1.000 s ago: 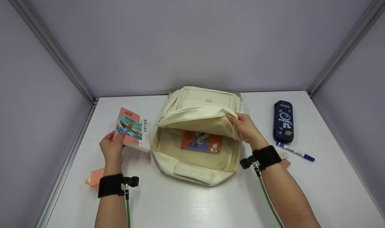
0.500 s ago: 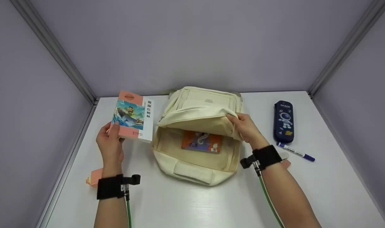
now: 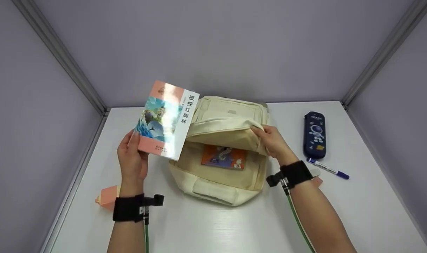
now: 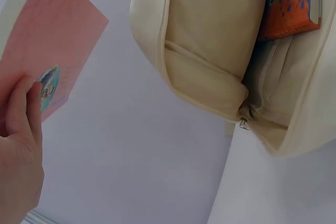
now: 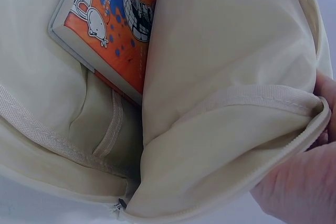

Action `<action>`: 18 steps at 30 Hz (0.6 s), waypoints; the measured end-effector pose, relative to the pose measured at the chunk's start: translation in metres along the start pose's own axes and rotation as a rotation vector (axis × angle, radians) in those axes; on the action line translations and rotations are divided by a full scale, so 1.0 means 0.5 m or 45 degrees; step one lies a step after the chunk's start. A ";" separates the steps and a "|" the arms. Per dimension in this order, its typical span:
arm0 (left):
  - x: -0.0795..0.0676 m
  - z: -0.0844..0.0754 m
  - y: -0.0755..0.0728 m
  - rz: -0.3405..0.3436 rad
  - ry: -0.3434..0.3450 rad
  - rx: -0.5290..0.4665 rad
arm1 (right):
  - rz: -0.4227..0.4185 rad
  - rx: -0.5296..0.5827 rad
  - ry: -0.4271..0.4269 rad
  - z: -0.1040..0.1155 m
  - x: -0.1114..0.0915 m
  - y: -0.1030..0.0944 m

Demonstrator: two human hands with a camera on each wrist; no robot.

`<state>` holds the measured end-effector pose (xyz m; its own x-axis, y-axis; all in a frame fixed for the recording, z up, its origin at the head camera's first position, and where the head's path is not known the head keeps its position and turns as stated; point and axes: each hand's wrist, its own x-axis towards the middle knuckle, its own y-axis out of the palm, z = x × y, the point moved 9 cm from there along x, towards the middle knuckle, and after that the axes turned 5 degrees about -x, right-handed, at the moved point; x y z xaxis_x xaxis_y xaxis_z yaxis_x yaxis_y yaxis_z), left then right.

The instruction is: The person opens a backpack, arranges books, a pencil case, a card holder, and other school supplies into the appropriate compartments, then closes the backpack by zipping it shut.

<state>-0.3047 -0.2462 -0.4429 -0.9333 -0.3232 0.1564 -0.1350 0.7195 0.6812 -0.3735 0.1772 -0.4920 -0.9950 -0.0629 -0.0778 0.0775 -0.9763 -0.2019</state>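
My left hand (image 3: 131, 156) pinches the lower left corner of a pink and white book (image 3: 164, 121), thumb on the front cover. The book is held up above the table, its right side in front of the left edge of a cream backpack (image 3: 213, 191). In the left wrist view the plain pink back cover (image 4: 58, 35) faces the camera. My right hand (image 3: 273, 142) grips the edge of the backpack's flap (image 3: 227, 135) and holds it raised. Inside the unzipped backpack lies an orange and blue book (image 3: 223, 158), its upper part hidden under the flap.
On the right of the white table (image 3: 220, 232) lie a dark blue pencil case (image 3: 314, 135) and a blue-capped marker (image 3: 328, 168). A small pink and white object (image 3: 317, 181) is partly hidden by my right forearm. A pink, box-like item (image 3: 109, 197) sits by my left wrist.
My left hand has lifted the pink and white book higher and carried it right, toward the backpack, with its cover turned more to the head camera. My right hand and the flap stay put.
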 end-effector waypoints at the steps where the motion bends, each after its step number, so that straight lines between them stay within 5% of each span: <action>1: -0.003 0.006 0.006 0.023 -0.014 -0.003 | -0.002 0.007 -0.001 0.000 0.000 -0.001; 11: -0.035 0.067 0.033 0.238 -0.202 0.059 | -0.014 -0.022 0.008 0.000 0.002 -0.003; 18: -0.056 0.105 0.034 0.294 -0.373 0.065 | -0.025 0.042 0.011 0.002 0.002 -0.001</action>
<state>-0.2983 -0.1928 -0.4730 -0.9957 0.0354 0.0856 0.0807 0.7852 0.6140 -0.3746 0.1776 -0.4911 -0.9957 -0.0419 -0.0828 0.0556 -0.9836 -0.1715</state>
